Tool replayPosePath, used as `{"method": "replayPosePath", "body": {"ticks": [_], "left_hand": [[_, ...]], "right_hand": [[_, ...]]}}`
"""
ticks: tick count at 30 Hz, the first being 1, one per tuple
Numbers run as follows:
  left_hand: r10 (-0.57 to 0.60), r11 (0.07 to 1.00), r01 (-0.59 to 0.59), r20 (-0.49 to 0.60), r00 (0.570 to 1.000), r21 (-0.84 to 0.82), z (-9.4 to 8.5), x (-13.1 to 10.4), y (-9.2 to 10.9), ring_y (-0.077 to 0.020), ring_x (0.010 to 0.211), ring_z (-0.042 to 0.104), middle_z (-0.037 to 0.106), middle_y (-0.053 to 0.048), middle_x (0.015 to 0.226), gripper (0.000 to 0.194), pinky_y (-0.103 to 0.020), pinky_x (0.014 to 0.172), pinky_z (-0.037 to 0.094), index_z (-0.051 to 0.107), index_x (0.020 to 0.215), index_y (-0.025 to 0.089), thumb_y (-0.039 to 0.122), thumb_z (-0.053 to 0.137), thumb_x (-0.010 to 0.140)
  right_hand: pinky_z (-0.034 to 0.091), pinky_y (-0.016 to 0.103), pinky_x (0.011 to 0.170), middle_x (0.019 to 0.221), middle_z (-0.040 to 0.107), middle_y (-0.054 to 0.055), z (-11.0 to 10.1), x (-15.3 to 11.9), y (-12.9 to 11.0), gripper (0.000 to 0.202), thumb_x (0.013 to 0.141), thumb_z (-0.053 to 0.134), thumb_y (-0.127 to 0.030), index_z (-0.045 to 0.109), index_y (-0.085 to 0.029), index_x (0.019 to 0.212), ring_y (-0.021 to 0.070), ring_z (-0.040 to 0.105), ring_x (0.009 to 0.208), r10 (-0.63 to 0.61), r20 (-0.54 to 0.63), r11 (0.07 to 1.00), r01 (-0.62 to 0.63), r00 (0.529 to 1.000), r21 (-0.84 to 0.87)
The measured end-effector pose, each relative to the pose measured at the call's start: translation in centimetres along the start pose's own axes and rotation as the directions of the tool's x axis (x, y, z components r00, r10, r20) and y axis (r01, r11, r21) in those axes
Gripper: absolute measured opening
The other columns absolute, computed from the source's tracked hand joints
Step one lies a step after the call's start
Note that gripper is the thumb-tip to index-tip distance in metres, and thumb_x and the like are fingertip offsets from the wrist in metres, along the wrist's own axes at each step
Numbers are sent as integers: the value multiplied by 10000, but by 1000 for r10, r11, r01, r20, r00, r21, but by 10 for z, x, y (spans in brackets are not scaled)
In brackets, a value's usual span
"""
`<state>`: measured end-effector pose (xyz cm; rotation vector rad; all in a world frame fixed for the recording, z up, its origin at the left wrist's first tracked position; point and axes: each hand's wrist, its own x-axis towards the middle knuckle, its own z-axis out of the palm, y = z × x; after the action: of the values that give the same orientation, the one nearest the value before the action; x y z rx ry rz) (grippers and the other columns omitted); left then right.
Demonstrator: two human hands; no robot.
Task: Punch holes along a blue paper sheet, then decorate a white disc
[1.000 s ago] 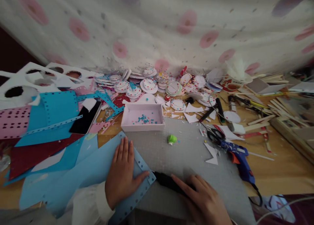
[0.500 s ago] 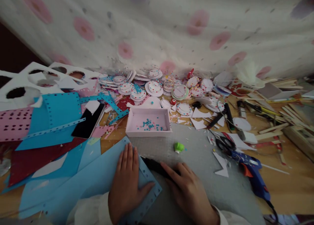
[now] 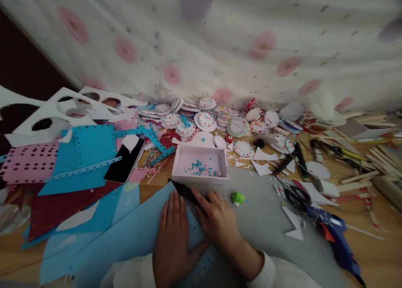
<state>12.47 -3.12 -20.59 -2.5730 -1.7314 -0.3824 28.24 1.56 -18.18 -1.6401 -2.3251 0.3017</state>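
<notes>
A light blue sheet [image 3: 135, 229] with punched holes along its right edge lies slanted over the grey mat [image 3: 264, 216]. My left hand [image 3: 174, 237] rests flat on it, fingers stretched out and thumb spread toward the holed edge. In my right hand [image 3: 220, 219] is a black utility knife [image 3: 186, 193], its tip at the sheet's far corner, just beyond my left fingertips. The index finger lies along the knife's body. Just past the tip stands a pale pink box [image 3: 201, 180] with tiny blue and pink bits inside. A small green item [image 3: 238, 198] sits right of my right hand.
Left are a phone [image 3: 122, 162], blue and pink punched sheets, a dark red sheet [image 3: 63, 204] and white boards with round holes [image 3: 69, 120]. Decorated white discs [image 3: 205, 120] pile up behind. To the right lie scissors [image 3: 297, 195], a blue glue gun [image 3: 341, 237] and wooden sticks.
My right hand and the knife have moved away from me and left, up to the sheet's far corner. My left hand stays flat on the sheet. The whole view has shifted slightly.
</notes>
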Motion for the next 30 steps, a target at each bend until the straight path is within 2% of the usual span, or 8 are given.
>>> {"method": "replayPosePath", "body": {"ticks": [4, 7, 9, 12, 17, 20, 25, 30], "left_hand": [[-17, 1000, 17, 6, 1000, -5, -2, -1, 0, -437, 1416, 259, 292, -309, 1514, 1091, -562, 1082, 351, 226, 1488, -14, 689, 588, 737], [-23, 999, 22, -27, 999, -23, -2, 0, -6, -393, 1406, 315, 328, -258, 1518, 887, -539, 1051, 412, 328, 1465, 49, 588, 578, 806], [-36, 998, 32, -80, 996, -51, -2, 4, -14, -359, 1353, 421, 437, -213, 1471, 633, -515, 1013, 459, 469, 1382, 100, 472, 536, 873], [-68, 983, 46, -118, 991, -180, -10, 15, -28, -305, 1169, 610, 642, -144, 1280, 364, -464, 949, 518, 648, 1173, 158, 334, 437, 935], [-301, 845, 255, -23, 954, -470, -65, 30, -49, -251, 909, 713, 762, -86, 945, 381, -337, 835, 567, 717, 901, 187, 463, 456, 929], [-432, 747, 378, 32, 901, -547, -109, 44, -61, -227, 698, 704, 752, -47, 725, 468, -291, 664, 572, 684, 683, 207, 578, 472, 874], [-454, 749, 337, -71, 888, -570, -151, 109, -85, -264, 718, 699, 739, -86, 735, 498, -377, 738, 563, 653, 694, 169, 617, 482, 826], [-441, 795, 306, -153, 884, -524, -135, 205, -118, -291, 940, 681, 723, -82, 851, 335, -436, 895, 502, 617, 821, 168, 446, 446, 899]], "right_hand": [[520, 331, 617, 812, 655, 79, -9, -10, 3, 418, 925, 531, -272, 551, -193, 1335, 236, 644, 737, -75, -21, 997, 74, 997, -35], [549, 350, 711, 875, 701, 89, -24, -36, 17, 341, 946, 449, -238, 584, -168, 1251, 233, 675, 785, -85, -87, 992, 93, 993, 88], [557, 290, 746, 952, 724, 76, -32, -57, 29, 293, 961, 423, -258, 600, -191, 1184, 199, 697, 841, -17, -103, 966, 43, 995, 254], [537, 182, 601, 806, 734, 9, -33, -82, 49, 224, 926, 527, -386, 648, -218, 1013, 144, 700, 681, 150, -40, 893, -118, 988, 434], [455, 191, 458, 546, 620, -19, -13, -101, 68, 390, 879, 550, -525, 654, -205, 684, 141, 611, 491, 328, -129, 853, -234, 936, 467], [467, 205, 467, 561, 639, -2, -2, -103, 72, 386, 899, 513, -510, 669, -199, 732, 150, 616, 491, 335, -158, 841, -219, 929, 496], [575, 246, 774, 1009, 752, 83, 2, -104, 84, 282, 895, 522, -318, 669, -207, 1109, 210, 722, 904, 153, -238, 870, -17, 959, 493], [463, 357, 1031, 1347, 582, 94, 4, -104, 80, 659, 781, 423, -67, 437, -220, 1422, 221, 546, 1248, 83, -226, 880, 35, 971, 474]]}}
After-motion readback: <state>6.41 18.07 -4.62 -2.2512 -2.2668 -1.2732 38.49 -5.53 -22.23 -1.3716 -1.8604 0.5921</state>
